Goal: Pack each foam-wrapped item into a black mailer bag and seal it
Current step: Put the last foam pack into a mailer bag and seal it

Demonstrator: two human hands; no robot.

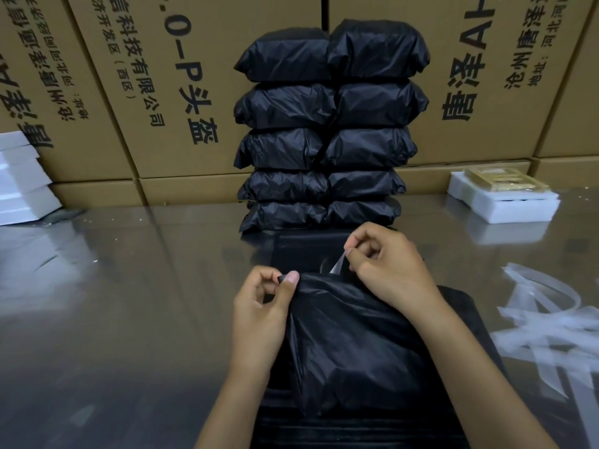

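A filled black mailer bag [350,345] lies in front of me on a pile of flat black bags [466,306]. My left hand [262,306] pinches the bag's top left edge between thumb and forefinger. My right hand [385,264] pinches a clear release strip [338,264] that stands up from the bag's mouth. Behind them, two stacks of sealed black mailer bags [327,131] rise against the cartons. A foam-wrapped item [502,196] with a gold-coloured top sits at the far right of the table.
A shiny table [129,286] carries everything. Peeled clear strips [551,322] are heaped at the right. White foam pieces [22,179] are stacked at the far left. Brown cartons [155,92] with printed characters wall off the back.
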